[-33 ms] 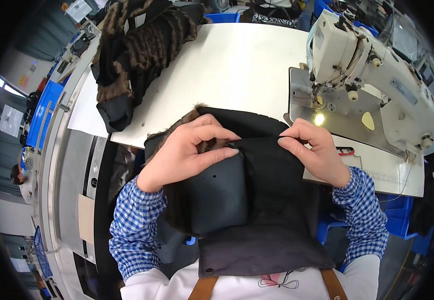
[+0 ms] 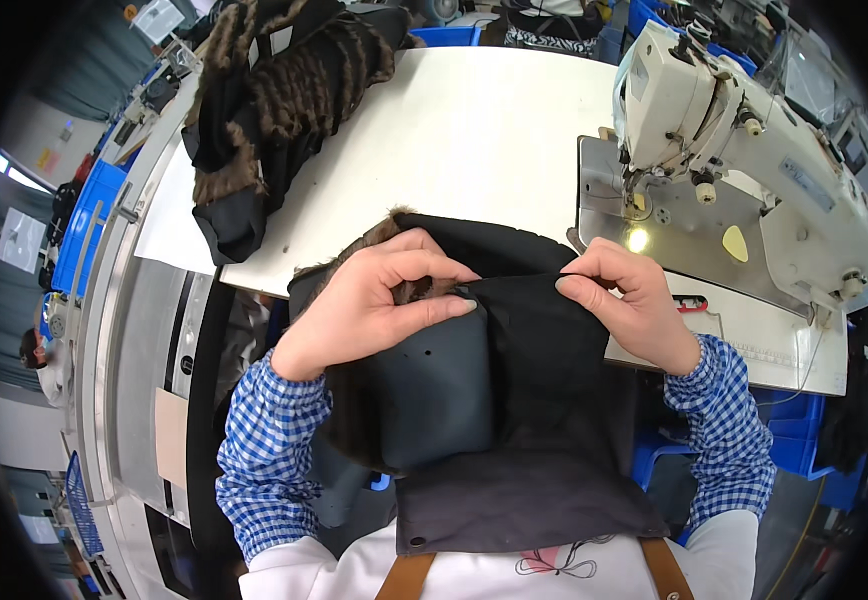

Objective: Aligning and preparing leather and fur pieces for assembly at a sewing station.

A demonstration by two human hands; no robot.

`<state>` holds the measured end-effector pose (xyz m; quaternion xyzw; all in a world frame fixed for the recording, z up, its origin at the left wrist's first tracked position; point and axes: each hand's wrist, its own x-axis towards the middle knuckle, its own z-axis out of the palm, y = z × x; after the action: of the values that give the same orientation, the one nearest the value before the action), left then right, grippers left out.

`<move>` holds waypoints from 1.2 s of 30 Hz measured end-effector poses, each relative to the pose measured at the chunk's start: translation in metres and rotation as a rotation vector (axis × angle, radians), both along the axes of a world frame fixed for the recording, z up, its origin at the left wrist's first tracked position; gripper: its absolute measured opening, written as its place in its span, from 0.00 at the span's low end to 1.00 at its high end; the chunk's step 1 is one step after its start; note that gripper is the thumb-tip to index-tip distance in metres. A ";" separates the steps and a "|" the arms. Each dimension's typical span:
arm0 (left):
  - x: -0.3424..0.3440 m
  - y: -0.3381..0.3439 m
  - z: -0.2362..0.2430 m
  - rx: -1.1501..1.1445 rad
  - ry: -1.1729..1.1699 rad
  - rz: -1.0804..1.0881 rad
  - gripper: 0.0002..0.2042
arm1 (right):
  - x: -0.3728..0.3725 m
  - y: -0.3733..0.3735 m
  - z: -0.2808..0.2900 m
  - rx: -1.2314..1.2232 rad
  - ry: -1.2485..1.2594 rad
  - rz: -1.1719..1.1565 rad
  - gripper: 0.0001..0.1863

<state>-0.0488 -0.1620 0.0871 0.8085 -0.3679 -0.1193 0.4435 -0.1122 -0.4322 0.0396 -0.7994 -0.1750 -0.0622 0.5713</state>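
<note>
A black fabric piece trimmed with brown fur (image 2: 382, 232) hangs over the table's near edge in front of me. My left hand (image 2: 369, 305) pinches the upper edge of its black fabric (image 2: 554, 335) between thumb and fingers, close to the fur. About a hand's width to the right, my right hand (image 2: 632, 305) pinches the same edge, and the stretch between them looks taut. Below my left hand shows a smooth dark grey panel (image 2: 436, 395) with a small hole. Another black flap lies behind the pinched edge. Exactly what sits between the fingertips is hidden.
At the right stands a white sewing machine (image 2: 699, 120) with its lamp lit over a metal plate (image 2: 689, 235). A red-handled small tool (image 2: 691, 303) lies near my right hand. Striped brown fur and black fabric (image 2: 299, 95) are heaped on the white table's (image 2: 494, 120) far left.
</note>
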 end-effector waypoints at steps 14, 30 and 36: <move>0.009 0.003 -0.006 -0.042 0.256 -0.023 0.11 | 0.000 -0.002 -0.007 -0.142 -0.306 -0.084 0.07; -0.012 0.000 -0.016 -0.105 0.060 0.045 0.10 | 0.001 0.018 0.016 -0.361 -0.738 -0.184 0.12; -0.026 -0.006 -0.018 -0.072 -0.074 0.116 0.08 | 0.008 0.029 0.035 -0.385 -0.477 0.090 0.07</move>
<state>-0.0745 -0.1684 0.0693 0.8159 -0.3405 -0.0501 0.4646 -0.1043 -0.4028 0.0745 -0.8472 -0.3480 -0.1882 0.3546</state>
